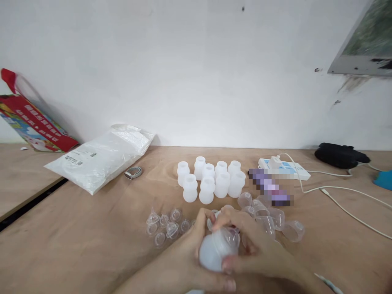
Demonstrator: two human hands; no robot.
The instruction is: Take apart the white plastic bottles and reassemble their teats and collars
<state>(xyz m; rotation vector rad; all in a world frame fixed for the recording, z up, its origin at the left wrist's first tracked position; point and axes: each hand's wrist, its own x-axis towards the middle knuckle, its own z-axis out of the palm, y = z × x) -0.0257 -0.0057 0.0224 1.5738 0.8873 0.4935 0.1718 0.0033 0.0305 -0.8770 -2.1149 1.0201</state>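
A frosted white baby bottle [211,252] is held tilted between my hands, low in the middle of the view. My left hand [188,255] wraps around it from the left, thumb at the front. My right hand [252,234] grips its upper right side, by a clear part at the top whose fit is partly hidden by fingers. Clear silicone nipples [172,230] lie in a group left of my hands. On the right, several clear domed caps [293,231] lie close to my right hand. Behind stand several frosted bottle bodies [206,190], upright with open necks.
A white plastic bag [104,157] and a watch or wristband [133,173] lie at the left, near a red printed bag [39,126]. To the right are a blurred purple object [271,186], a power strip [288,168] with white cables, and a black pouch [339,155].
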